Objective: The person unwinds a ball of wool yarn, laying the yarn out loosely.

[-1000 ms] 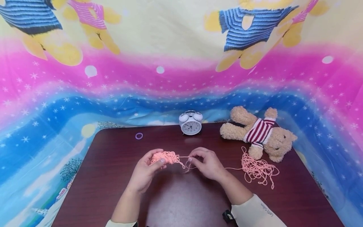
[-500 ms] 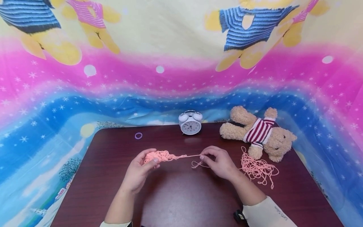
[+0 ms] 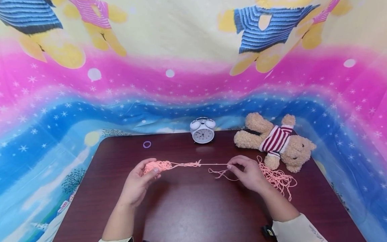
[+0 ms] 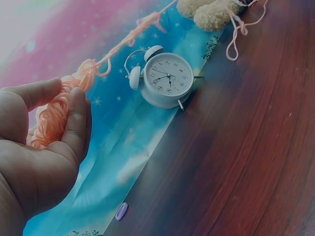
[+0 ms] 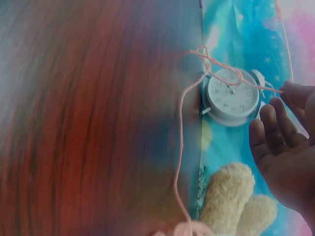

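- Left hand (image 3: 135,185): grip curled around a bundle of yarn (image 3: 163,165), held above the surface (image 3: 181,215).
- Right hand (image 3: 250,175): grip pinching a taut strand (image 3: 213,164) from that bundle.
- A loose yarn pile (image 3: 278,180) lies beside the teddy bear (image 3: 276,141), on the surface.

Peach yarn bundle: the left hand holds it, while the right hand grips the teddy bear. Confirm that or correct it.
The right hand isn't gripping the teddy bear; the head view shows it pinching a yarn strand stretched straight from the peach yarn bundle. The left hand does hold the bundle.
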Tool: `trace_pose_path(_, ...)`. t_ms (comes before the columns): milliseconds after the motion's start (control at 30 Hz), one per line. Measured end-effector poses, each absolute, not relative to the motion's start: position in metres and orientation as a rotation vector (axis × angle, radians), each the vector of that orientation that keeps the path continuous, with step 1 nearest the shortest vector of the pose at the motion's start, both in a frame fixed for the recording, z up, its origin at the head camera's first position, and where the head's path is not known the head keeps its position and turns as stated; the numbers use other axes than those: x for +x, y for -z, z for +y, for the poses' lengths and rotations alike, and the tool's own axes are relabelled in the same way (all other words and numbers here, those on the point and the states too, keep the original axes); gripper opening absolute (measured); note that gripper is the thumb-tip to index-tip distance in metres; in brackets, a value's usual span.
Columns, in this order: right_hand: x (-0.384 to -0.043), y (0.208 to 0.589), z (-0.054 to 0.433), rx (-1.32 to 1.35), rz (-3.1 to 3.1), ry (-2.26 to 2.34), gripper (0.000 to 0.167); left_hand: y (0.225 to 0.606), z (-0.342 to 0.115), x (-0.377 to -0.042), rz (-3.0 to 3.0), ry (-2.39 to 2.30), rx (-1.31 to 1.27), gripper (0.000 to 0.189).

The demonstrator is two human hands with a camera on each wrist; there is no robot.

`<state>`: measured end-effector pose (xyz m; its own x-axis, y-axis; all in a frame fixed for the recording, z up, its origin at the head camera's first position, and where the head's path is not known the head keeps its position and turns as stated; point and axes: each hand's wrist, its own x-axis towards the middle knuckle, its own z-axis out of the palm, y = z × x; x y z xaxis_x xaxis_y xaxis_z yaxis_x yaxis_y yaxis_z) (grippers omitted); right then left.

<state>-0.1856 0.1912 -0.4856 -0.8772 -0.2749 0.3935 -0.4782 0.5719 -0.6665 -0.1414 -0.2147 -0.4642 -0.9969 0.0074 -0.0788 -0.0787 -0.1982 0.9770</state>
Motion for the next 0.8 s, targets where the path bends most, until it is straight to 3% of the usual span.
trace_pose_path(800, -0.173, 0.477, 0.271, 0.399, -2.687, -1.062, 0.007, 0.455, -0.253, -0.134, 1.989, -2.456, -0.17, 0.037)
